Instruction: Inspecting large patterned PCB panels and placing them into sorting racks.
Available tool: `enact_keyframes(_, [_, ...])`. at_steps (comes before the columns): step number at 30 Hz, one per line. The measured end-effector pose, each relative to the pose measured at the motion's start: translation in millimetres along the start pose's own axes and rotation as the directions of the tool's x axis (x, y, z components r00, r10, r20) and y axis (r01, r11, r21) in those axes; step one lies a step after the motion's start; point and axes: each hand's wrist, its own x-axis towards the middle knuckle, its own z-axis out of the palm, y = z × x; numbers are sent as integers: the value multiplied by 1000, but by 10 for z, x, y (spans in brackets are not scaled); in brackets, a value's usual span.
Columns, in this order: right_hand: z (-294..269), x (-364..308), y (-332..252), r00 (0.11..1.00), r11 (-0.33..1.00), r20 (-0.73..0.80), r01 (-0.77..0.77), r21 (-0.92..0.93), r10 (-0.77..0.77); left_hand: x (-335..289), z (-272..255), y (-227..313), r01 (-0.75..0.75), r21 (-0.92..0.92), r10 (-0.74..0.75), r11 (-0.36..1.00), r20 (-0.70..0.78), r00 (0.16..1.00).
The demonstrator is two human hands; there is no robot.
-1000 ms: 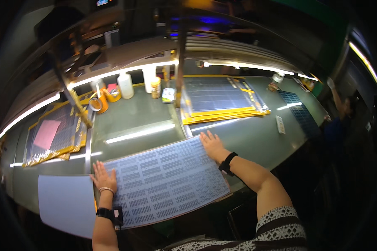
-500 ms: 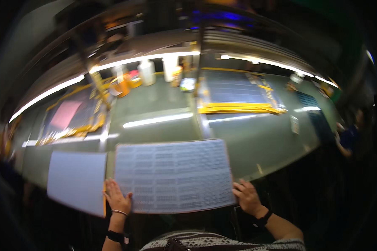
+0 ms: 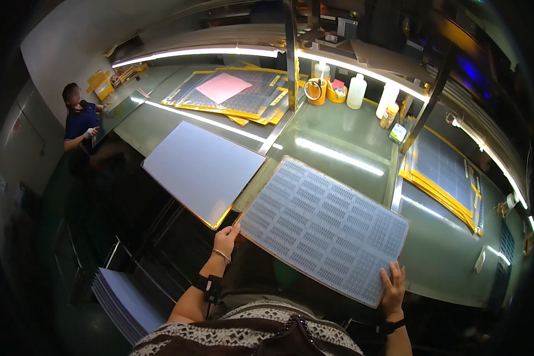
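Note:
A large bluish-grey circuit board panel (image 3: 329,225), covered with rows of small printed pattern, juts over the near edge of the bench. My left hand (image 3: 225,239) pinches its near left corner, fingers closed. At the near right corner my right hand (image 3: 393,289) grips the edge, its fingertips on the top face and the thumb hidden. Just left of the left hand lies a plain pale-blue sheet (image 3: 204,169) with a yellow-orange rim, also reaching past the bench edge. Whether the panel rests on the bench or is slightly raised, I cannot tell.
Yellow-edged framed screens (image 3: 252,95) lie at the back left, a pink sheet (image 3: 224,88) on top. More framed screens (image 3: 442,172) lie right. White bottles (image 3: 356,92) and tape rolls (image 3: 315,90) stand behind. Several panels (image 3: 127,305) stand lower left. A co-worker (image 3: 80,121) is far left.
My view has swung left, bringing the co-worker and the lower-left stack into sight. My left hand, earlier lying on the panel's left side, now pinches its corner.

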Motion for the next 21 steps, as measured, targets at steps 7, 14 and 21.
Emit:
enact_keyframes(7, [-677, 696, 131, 943, 983, -275, 182, -38, -186, 145, 139, 1169, -413, 166, 399, 895, 110, 910])
enact_keyframes(14, [-940, 1519, 1104, 835, 321, 119, -332, 887, 538, 322, -843, 1912, -754, 290, 769, 589, -487, 414])
enact_keyframes(21, [564, 938, 2215, 541, -97, 625, -708, 699, 563, 847, -1071, 452, 186, -493, -265, 850, -93, 960])
